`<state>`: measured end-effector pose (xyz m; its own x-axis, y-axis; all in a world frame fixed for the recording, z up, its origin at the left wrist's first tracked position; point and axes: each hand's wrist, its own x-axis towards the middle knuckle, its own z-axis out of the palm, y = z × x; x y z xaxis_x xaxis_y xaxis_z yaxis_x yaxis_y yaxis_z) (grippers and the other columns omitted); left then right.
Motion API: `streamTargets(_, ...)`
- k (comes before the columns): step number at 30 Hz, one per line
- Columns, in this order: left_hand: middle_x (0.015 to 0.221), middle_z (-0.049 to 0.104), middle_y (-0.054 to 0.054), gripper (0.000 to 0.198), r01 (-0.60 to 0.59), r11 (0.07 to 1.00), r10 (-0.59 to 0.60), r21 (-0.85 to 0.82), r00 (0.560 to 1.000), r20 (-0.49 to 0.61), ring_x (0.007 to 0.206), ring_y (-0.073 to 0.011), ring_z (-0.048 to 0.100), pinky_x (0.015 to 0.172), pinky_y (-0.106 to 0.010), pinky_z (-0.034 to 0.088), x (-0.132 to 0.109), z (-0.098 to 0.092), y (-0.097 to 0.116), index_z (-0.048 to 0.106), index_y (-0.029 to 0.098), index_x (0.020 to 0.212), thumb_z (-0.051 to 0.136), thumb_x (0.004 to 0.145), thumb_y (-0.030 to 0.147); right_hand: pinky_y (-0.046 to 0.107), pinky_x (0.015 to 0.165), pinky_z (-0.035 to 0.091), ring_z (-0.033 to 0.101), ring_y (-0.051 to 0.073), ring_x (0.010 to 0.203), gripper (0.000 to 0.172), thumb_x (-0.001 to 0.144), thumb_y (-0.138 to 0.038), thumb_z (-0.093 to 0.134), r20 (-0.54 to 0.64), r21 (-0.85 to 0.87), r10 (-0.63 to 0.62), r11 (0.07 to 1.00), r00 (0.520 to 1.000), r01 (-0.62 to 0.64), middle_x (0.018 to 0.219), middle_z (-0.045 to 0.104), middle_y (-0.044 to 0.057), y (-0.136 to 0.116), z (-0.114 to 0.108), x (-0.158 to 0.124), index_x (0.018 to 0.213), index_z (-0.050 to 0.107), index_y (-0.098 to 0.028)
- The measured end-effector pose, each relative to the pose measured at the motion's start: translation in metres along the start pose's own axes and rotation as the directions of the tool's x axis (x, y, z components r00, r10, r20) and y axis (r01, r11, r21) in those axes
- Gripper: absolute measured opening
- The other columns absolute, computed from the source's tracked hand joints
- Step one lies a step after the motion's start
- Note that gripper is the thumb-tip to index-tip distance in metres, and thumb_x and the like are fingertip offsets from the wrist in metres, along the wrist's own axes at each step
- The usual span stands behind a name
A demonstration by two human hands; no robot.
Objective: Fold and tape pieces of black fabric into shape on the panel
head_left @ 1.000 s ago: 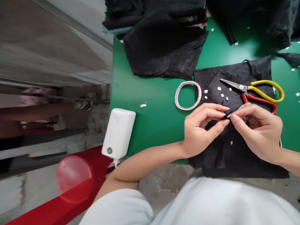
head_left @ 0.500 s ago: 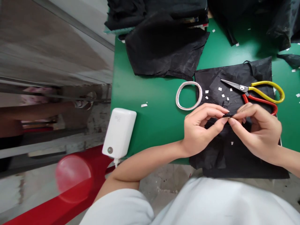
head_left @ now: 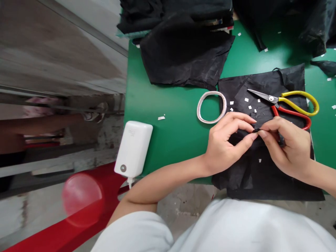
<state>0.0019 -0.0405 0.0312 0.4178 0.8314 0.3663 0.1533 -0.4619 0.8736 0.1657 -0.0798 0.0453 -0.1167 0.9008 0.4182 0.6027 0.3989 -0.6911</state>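
Note:
My left hand [head_left: 227, 141] and my right hand [head_left: 287, 147] meet fingertip to fingertip, both pinching a small fold of black fabric [head_left: 256, 130]. Under them lies a flat black fabric piece [head_left: 275, 178], dotted with small white paper bits [head_left: 246, 100]. Just beyond my right hand, scissors [head_left: 274, 99] with one yellow and one red handle rest on that fabric, blades pointing left. A roll of white tape [head_left: 198, 108] lies beyond my left hand, partly on the fabric. My fingers hide much of the pinched fold.
On the green table [head_left: 178, 140] a white power bank [head_left: 135, 148] with a plugged cable lies at the left edge. More black fabric [head_left: 183, 56] is heaped at the back. A red stool [head_left: 84, 199] stands on the floor at left. Another person's arm [head_left: 52, 120] shows at far left.
My fingertips have shifted slightly on the pinched fold, and less of it shows between them. My right hand has turned a little. The scissors and tape have stayed put.

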Motion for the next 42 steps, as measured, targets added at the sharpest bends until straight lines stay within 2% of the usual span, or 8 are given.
streamTargets(6, 0.084, 0.069, -0.006, 0.004, -0.058, 0.996, 0.048, 0.070, 0.990, 0.131, 0.081, -0.0154, 0.064, 0.077, -0.031, 0.053, 0.002, -0.001, -0.003, 0.060, 0.017, 0.083, 0.064, 0.084, 0.019, 0.021, 0.041, 0.031, 0.038, 0.006, 0.046, 0.014, 0.086, -0.010, 0.055, 0.007, 0.051, 0.022, 0.998, 1.000, -0.023, 0.059, 0.048, -0.005, 0.001, -0.001, 0.000, 0.080, 0.050, -0.021)
streamTargets(12, 0.074, 0.064, -0.003, 0.008, -0.053, 0.998, 0.048, 0.029, 0.987, 0.154, 0.071, -0.0129, 0.057, 0.070, -0.028, 0.051, 0.002, -0.002, -0.004, 0.057, 0.017, 0.079, 0.059, 0.087, 0.019, 0.021, 0.042, 0.034, 0.043, 0.006, 0.046, 0.011, 0.084, -0.012, 0.058, 0.014, 0.066, 0.051, 0.997, 0.999, -0.052, 0.060, 0.052, -0.005, 0.002, -0.002, 0.001, 0.082, 0.052, -0.021)
streamTargets(17, 0.069, 0.059, -0.001, 0.013, -0.035, 0.998, 0.027, 0.049, 0.988, 0.154, 0.065, -0.0108, 0.051, 0.063, -0.024, 0.046, 0.003, -0.002, -0.001, 0.053, 0.017, 0.075, 0.055, 0.089, 0.017, 0.028, 0.051, 0.041, 0.050, 0.013, 0.056, 0.021, 0.083, -0.016, 0.060, 0.010, -0.145, -0.108, 0.983, 0.994, 0.108, 0.065, 0.054, -0.002, 0.014, -0.001, -0.004, 0.101, 0.053, -0.024)
streamTargets(21, 0.066, 0.053, 0.001, 0.017, -0.005, 0.994, -0.013, 0.109, 0.986, 0.168, 0.062, -0.0096, 0.047, 0.060, -0.023, 0.043, 0.003, -0.003, 0.001, 0.050, 0.018, 0.073, 0.054, 0.089, 0.017, 0.032, 0.053, 0.038, 0.048, 0.016, 0.058, 0.021, 0.079, -0.015, 0.062, 0.100, -0.332, -0.322, 0.881, 0.942, 0.336, 0.066, 0.059, 0.000, 0.022, -0.003, -0.004, 0.097, 0.056, -0.025)
streamTargets(24, 0.065, 0.050, 0.002, 0.017, -0.001, 0.989, -0.026, 0.146, 0.983, 0.183, 0.061, -0.0098, 0.045, 0.060, -0.023, 0.041, 0.003, -0.003, 0.002, 0.049, 0.018, 0.074, 0.052, 0.090, 0.017, 0.033, 0.054, 0.037, 0.046, 0.015, 0.057, 0.018, 0.081, -0.014, 0.059, 0.155, -0.389, -0.326, 0.848, 0.933, 0.361, 0.065, 0.060, 0.000, 0.024, -0.004, -0.003, 0.093, 0.059, -0.026)
streamTargets(28, 0.067, 0.050, 0.001, 0.016, -0.041, 0.985, -0.001, 0.167, 0.970, 0.242, 0.064, -0.0109, 0.043, 0.061, -0.025, 0.040, 0.003, -0.005, 0.003, 0.047, 0.018, 0.077, 0.047, 0.092, 0.015, 0.032, 0.054, 0.038, 0.046, 0.015, 0.057, 0.013, 0.082, -0.013, 0.059, 0.184, -0.310, -0.308, 0.883, 0.933, 0.352, 0.064, 0.060, 0.000, 0.025, -0.003, -0.002, 0.086, 0.060, -0.026)
streamTargets(32, 0.068, 0.050, 0.000, 0.016, -0.086, 0.982, 0.037, 0.166, 0.960, 0.277, 0.065, -0.0122, 0.042, 0.062, -0.026, 0.039, 0.004, -0.006, 0.002, 0.044, 0.019, 0.078, 0.045, 0.093, 0.013, 0.031, 0.051, 0.038, 0.047, 0.015, 0.058, 0.016, 0.081, -0.010, 0.060, 0.163, -0.181, -0.374, 0.898, 0.913, 0.400, 0.064, 0.058, 0.000, 0.027, -0.003, 0.002, 0.088, 0.057, -0.024)
streamTargets(42, 0.069, 0.049, 0.000, 0.017, -0.095, 0.990, 0.059, 0.099, 0.945, 0.322, 0.065, -0.0127, 0.042, 0.063, -0.025, 0.039, 0.006, -0.007, 0.002, 0.042, 0.020, 0.078, 0.045, 0.092, 0.011, 0.029, 0.054, 0.043, 0.044, 0.014, 0.061, 0.017, 0.082, -0.008, 0.056, 0.183, -0.117, -0.361, 0.915, 0.914, 0.385, 0.066, 0.055, 0.001, 0.029, -0.004, 0.000, 0.090, 0.054, -0.023)
